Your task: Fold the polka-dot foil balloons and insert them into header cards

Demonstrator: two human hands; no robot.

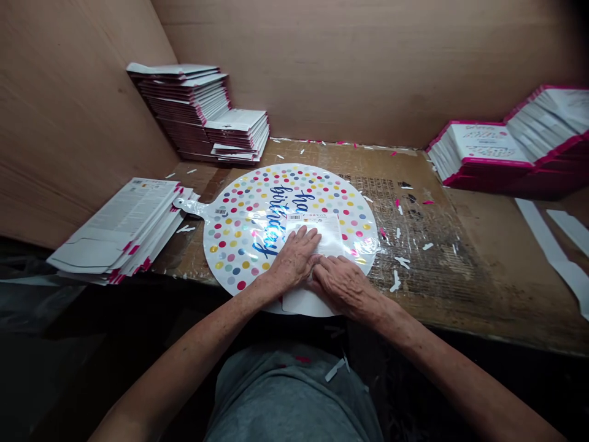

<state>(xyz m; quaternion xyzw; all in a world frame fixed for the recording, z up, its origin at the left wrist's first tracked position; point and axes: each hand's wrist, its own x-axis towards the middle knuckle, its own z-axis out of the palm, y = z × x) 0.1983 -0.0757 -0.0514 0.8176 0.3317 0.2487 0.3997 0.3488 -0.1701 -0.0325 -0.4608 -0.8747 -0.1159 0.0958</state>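
A flat round foil balloon point(248, 233) with coloured dots and blue "happy birthday" lettering lies on the bench, its neck pointing left. On its near right part rests a white printed cardboard sleeve point(329, 230). My left hand point(296, 255) lies on the sleeve with its fingers stretched out flat. Right beside it, my right hand point(345, 282) is closed, its fingers curled down at the middle of the sleeve. Whatever those fingertips pinch is hidden under the hand.
Folded cardboard sleeves point(115, 227) lie stacked at the left, with taller stacks point(184, 110) behind them. More pink-edged sleeves point(497, 144) stand at the back right. Small white paper scraps point(402, 263) litter the cardboard-covered bench point(442, 294). Wooden panels point(345, 67) enclose the back and left.
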